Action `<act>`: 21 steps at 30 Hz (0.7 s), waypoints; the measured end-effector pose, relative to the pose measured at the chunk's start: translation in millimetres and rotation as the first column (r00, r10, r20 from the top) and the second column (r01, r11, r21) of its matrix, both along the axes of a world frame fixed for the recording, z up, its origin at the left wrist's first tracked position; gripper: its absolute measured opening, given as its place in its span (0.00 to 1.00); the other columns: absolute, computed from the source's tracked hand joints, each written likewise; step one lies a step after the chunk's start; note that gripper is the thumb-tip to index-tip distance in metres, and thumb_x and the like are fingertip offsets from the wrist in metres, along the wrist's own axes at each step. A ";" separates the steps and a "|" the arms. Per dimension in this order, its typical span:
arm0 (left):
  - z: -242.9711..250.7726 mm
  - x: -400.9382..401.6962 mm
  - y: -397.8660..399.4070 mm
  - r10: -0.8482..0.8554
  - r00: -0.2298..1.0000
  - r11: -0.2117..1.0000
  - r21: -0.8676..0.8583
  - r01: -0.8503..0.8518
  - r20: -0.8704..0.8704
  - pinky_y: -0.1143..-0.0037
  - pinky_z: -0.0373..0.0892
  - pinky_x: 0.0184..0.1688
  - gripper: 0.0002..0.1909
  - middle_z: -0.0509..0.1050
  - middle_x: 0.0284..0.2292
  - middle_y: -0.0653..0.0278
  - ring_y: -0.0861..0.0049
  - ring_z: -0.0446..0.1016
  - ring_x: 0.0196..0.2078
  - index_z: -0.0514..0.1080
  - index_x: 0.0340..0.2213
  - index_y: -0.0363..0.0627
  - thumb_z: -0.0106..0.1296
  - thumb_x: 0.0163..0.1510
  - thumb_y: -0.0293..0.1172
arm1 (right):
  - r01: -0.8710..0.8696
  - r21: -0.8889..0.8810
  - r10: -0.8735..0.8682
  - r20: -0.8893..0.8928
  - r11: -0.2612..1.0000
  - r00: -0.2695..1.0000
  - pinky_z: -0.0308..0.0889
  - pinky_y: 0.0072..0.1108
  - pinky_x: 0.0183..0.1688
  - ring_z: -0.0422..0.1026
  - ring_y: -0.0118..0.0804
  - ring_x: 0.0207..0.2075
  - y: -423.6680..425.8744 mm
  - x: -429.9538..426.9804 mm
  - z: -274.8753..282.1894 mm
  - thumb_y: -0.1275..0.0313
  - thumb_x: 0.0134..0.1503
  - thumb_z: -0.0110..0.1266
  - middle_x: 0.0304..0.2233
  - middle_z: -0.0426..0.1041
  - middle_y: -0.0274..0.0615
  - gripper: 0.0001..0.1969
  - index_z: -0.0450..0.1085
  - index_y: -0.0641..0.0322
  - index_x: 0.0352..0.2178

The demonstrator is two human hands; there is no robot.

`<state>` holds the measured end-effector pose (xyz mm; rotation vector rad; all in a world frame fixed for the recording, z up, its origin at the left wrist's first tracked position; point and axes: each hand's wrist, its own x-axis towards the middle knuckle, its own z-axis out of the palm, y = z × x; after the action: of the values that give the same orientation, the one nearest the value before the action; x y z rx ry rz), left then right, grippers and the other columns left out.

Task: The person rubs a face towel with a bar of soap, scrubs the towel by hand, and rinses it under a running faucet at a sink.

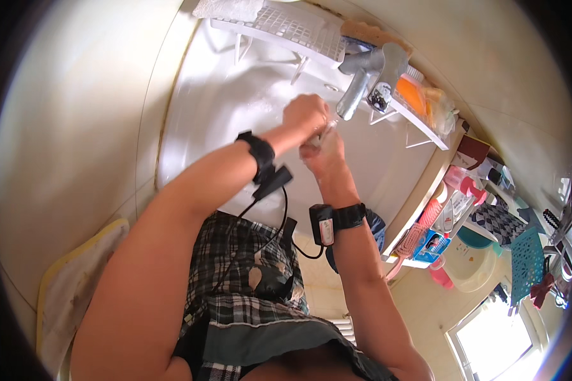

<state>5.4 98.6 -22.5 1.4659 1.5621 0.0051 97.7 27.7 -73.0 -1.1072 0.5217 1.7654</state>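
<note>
My left hand [304, 113] is curled into a loose fist over the white basin [381, 157], its fingertips hidden from me. Just below it and close against it is my right hand [331, 151], fingers bent and partly blurred. A small whitish, shiny patch [320, 138] shows between the hands; whether it is water or a thing held, I cannot tell. The spout of a chrome faucet [352, 95] ends right above my right hand. Each wrist wears a black strap; the right one carries a small black box [321, 224] with a cable.
A white plastic rack [286, 28] spans the basin's back left, with a cloth [229, 8] on it. Another rack [422, 119] at the right holds an orange bottle [411, 94]. Farther right, a shelf holds pink hairbrushes [410, 240] and a blue basket [433, 246]. A wall borders the left side.
</note>
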 end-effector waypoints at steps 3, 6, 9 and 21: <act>7.7 3.9 -15.9 -0.005 0.998 0.999 0.045 0.003 0.055 0.62 0.70 0.36 0.15 0.75 0.25 0.48 0.54 0.75 0.31 0.75 0.24 0.41 0.49 0.47 0.40 | 0.030 0.083 -0.026 -0.040 0.996 0.999 0.62 0.35 0.51 0.64 0.44 0.50 -7.4 5.8 -22.7 0.59 0.61 0.33 0.49 0.64 0.43 0.18 0.60 0.54 0.48; 4.6 11.1 -40.9 0.027 0.990 0.973 0.222 -0.058 0.139 0.62 0.70 0.36 0.14 0.75 0.25 0.49 0.55 0.75 0.31 0.75 0.25 0.42 0.49 0.47 0.41 | 0.061 0.019 -0.060 -0.022 0.998 0.998 0.63 0.31 0.42 0.66 0.39 0.43 0.4 -1.5 -13.6 0.60 0.61 0.34 0.45 0.66 0.40 0.17 0.61 0.53 0.46; -14.1 -6.2 -12.8 -0.027 0.997 0.984 0.175 0.014 0.076 0.62 0.70 0.35 0.11 0.76 0.27 0.54 0.59 0.75 0.31 0.77 0.25 0.50 0.50 0.47 0.41 | -0.037 -0.167 0.074 0.222 0.985 0.972 0.71 0.30 0.36 0.72 0.36 0.36 10.9 -19.3 25.0 0.60 0.61 0.37 0.36 0.71 0.35 0.13 0.64 0.53 0.40; -11.9 -10.3 0.6 -0.004 1.000 0.999 0.051 0.003 0.010 0.63 0.69 0.34 0.13 0.75 0.24 0.54 0.58 0.74 0.30 0.74 0.23 0.43 0.50 0.48 0.41 | -0.202 -0.009 0.202 0.098 0.979 0.974 0.67 0.29 0.38 0.70 0.43 0.40 6.4 -11.9 -25.7 0.63 0.61 0.32 0.42 0.68 0.45 0.15 0.61 0.52 0.46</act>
<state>-4.9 99.2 -34.4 1.5063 1.5611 0.0511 85.7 34.1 -98.7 -1.2767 0.3580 1.8732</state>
